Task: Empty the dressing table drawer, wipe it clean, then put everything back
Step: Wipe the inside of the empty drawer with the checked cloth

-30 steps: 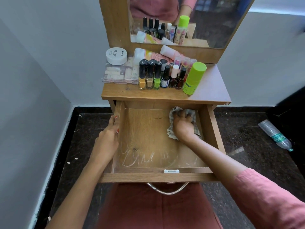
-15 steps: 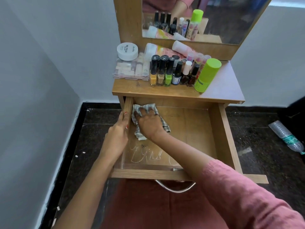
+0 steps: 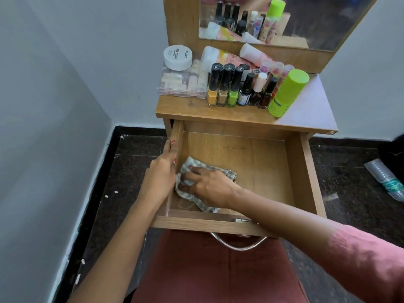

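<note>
The wooden drawer (image 3: 303,171) is pulled out and holds nothing but a checked grey cloth (image 3: 190,166). My right hand (image 3: 209,185) presses the cloth flat on the drawer floor at the near left corner. My left hand (image 3: 160,173) grips the drawer's left wall, fingers curled over its top edge. On the tabletop (image 3: 310,112) stand several nail polish bottles (image 3: 225,86), a green-capped bottle (image 3: 286,94), a white round jar (image 3: 177,56), a clear plastic case (image 3: 183,84) and tubes (image 3: 220,57).
The mirror (image 3: 306,20) rises behind the tabletop. A grey wall runs close along the left. A plastic water bottle (image 3: 387,179) lies on the dark floor at the right. A metal drawer handle (image 3: 238,244) juts over my lap.
My right hand has dragged the cloth from the back right of the drawer across to the back left, then toward me to the near left corner. My left hand stayed on the left wall.
</note>
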A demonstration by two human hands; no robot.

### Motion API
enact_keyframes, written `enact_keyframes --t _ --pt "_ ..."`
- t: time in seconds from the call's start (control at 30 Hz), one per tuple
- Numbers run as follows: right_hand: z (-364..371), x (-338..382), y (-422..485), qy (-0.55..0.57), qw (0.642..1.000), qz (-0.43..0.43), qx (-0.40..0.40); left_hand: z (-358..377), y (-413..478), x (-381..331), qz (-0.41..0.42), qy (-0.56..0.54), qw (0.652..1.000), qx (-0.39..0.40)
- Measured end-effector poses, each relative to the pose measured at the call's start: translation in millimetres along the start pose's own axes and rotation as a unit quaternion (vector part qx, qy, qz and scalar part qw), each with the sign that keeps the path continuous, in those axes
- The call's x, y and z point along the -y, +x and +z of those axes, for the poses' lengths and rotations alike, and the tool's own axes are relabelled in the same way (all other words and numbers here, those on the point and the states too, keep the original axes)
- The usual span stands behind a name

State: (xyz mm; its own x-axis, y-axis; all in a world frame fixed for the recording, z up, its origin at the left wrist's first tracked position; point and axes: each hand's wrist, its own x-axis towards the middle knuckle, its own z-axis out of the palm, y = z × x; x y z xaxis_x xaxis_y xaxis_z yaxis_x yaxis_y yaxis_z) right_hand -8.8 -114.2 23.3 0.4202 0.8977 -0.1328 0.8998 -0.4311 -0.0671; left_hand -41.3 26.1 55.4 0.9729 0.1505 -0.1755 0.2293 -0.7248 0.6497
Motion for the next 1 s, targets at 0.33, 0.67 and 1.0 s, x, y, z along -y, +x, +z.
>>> enact_keyframes --t 0.33,0.67,1.0 --pt "11.4 -1.8 0.6 0.000 0.993 -0.102 0.061 0.4 -1.6 -1.0 0.000 0.006 1.000 -0.006" --pt "14.4 -32.1 -50.9 0.085 0.990 -0.091 0.059 2.0 0.0 2.5 0.002 0.022 1.000 0.003" --pt "6.0 -35.2 -66.9 0.109 0.986 -0.058 0.109 2.5 -1.1 2.6 0.000 0.021 1.000 0.003"
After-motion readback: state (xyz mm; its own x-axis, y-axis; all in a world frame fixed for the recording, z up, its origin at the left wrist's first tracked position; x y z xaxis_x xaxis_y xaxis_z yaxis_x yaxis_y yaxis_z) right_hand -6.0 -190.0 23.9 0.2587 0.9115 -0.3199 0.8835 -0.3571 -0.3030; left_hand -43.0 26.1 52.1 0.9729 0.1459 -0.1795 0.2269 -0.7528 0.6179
